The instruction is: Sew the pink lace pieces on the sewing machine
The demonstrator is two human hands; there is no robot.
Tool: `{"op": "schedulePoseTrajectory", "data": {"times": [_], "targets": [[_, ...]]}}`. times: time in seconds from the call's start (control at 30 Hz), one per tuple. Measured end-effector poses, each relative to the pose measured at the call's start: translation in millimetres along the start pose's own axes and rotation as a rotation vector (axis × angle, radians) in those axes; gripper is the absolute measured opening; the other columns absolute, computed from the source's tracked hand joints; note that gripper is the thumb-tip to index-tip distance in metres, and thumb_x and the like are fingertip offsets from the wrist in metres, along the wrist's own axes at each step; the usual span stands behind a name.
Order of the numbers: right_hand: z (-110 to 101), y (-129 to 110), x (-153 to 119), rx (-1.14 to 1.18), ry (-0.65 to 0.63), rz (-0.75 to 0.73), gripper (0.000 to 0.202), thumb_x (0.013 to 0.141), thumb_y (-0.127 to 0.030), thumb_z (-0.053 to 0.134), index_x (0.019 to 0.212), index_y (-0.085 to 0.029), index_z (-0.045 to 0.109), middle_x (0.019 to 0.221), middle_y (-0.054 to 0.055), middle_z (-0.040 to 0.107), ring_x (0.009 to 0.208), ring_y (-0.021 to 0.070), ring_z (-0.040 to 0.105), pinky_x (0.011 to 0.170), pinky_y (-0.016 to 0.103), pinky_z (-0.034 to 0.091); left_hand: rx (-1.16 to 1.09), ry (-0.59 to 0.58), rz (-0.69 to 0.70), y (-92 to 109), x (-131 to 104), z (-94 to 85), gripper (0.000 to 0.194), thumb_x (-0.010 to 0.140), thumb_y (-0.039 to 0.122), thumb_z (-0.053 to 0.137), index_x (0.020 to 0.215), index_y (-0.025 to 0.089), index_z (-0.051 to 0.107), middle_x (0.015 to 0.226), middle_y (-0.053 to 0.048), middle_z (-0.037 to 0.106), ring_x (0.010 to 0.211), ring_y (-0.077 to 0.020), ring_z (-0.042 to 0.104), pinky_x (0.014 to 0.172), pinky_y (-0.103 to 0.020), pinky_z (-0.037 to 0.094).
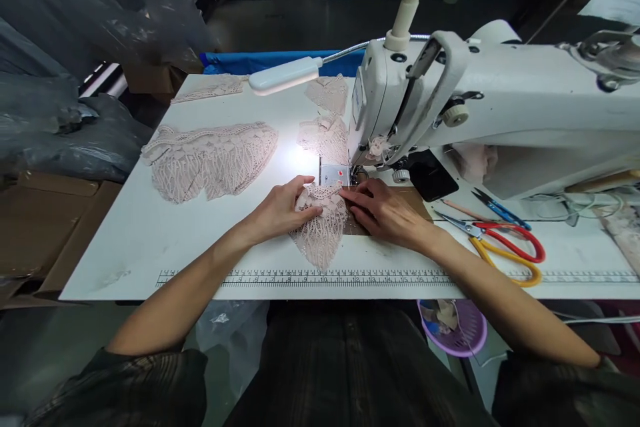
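We have the white table (125,240) under everything, its broad top letting the lace lie flat; the sewing machine (540,97) stands on our right, its needle end towards the middle; the wide lace piece (215,157) lies spread to the left, apart from our work, probably to avoid snagging; the lamp (285,77) hangs over the table so its light falls beside the needle area. Our left hand (283,210) has thumb and forefinger apart on the small lace piece (321,240), seemingly to keep it flat; our right hand (383,210) sets a fingertip at its upper right edge, perhaps to align it, though we cannot tell whether it pinches; that piece lies just before the metal plate (330,175); the scissors (475,231) rest right, likely for easy reach.
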State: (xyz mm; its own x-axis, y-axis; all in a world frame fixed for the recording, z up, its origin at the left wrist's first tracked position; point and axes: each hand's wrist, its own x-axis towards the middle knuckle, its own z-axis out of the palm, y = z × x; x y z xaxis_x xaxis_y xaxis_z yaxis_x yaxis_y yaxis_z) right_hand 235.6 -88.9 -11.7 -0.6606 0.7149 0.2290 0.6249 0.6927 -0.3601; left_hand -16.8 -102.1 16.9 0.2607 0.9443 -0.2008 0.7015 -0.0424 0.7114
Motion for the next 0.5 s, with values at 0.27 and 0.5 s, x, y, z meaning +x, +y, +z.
{"op": "schedulePoseTrajectory", "data": {"times": [0.27, 0.5], "targets": [[4.6, 7.3, 8.7, -0.112, -0.06, 0.03, 0.04, 0.1, -0.03, 0.039, 0.134, -0.017, 0.057, 0.109, 0.017, 0.055, 0.098, 0.0278, 0.055, 0.085, 0.044, 0.053, -0.079, 0.035, -0.013, -4.9, 2.4, 5.3, 0.073, 0.083, 0.052, 0.064, 0.142, 0.013, 0.044, 0.098, -0.01, 0.071, 0.084, -0.0244, 0.067, 0.073, -0.037, 0.053], [10.8, 14.7, -2.0, 0.093, 0.09, -0.006, 0.039, 0.1, -0.03, 0.04, 0.132, -0.019, 0.06, 0.112, 0.014, 0.057, 0.1, 0.0252, 0.054, 0.091, 0.045, 0.05, -0.147, 0.028, -0.024, -6.1, 3.5, 4.7, 0.075, 0.082, 0.051, 0.069, 0.142, 0.013, 0.044, 0.102, -0.012, 0.071, 0.084, -0.0232, 0.069, 0.07, -0.035, 0.055]]}}
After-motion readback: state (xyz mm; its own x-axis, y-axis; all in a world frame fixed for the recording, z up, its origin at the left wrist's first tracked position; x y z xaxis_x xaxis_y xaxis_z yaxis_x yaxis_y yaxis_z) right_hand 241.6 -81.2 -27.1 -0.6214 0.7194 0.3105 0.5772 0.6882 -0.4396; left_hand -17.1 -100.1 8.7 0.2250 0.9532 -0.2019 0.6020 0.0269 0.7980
